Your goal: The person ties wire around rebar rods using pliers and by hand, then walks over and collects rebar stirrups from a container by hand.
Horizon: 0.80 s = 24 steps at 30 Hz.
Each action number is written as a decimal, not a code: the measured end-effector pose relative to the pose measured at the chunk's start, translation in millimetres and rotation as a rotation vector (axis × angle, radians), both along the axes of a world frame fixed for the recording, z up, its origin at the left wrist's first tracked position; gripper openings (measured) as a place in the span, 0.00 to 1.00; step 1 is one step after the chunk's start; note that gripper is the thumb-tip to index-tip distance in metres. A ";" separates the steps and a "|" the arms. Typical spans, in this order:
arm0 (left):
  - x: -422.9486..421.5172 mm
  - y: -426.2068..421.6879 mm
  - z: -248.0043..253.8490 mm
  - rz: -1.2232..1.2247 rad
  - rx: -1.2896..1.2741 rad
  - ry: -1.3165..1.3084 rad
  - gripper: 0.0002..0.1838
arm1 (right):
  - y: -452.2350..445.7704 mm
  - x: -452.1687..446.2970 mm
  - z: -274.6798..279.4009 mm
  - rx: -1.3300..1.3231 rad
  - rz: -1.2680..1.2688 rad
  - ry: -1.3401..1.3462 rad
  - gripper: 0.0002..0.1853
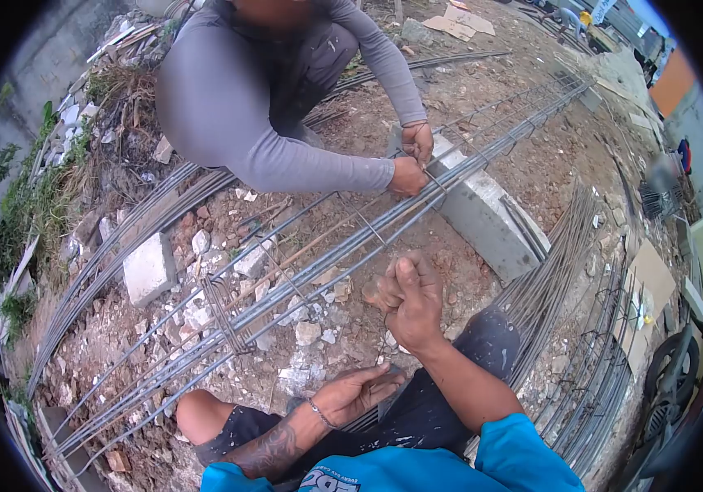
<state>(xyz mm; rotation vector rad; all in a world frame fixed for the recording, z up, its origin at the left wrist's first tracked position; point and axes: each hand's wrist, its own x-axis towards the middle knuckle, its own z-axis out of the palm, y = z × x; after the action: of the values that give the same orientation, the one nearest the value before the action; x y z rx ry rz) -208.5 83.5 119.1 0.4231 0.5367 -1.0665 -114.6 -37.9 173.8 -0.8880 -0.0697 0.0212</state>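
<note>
My right hand (pixel 410 305) is raised in front of the rebar cage (pixel 376 225), its fingers curled in and the thumb pressed against them. Anything inside that grip is too small or hidden to tell. Low over my lap, my left hand (pixel 356 395) is turned partly palm up, with thumb and fingers closing round something dark and thin that I cannot make out. The long steel bars of the cage run diagonally past both hands, joined by bent stirrups (pixel 224 316). Neither of my hands touches the cage.
Opposite me, another person in a grey sleeve (pixel 327 168) has both hands (pixel 410 174) on the cage bars. A concrete block (pixel 491 217) supports the cage. Loose rebar (pixel 93 287) lies left, a bundle of thin rods (pixel 561 262) right, and more stirrups (pixel 589 361) nearby. Rubble covers the ground.
</note>
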 end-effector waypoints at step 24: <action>1.0 4.3 1.5 -0.002 0.536 -0.307 0.29 | -25.8 18.6 9.8 0.116 -0.183 0.145 0.13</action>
<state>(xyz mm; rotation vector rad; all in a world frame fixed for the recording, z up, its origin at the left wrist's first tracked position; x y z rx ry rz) -207.5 87.8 120.6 1.0396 0.5423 -0.8284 -96.0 -63.7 183.6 -0.7720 0.1450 -0.0883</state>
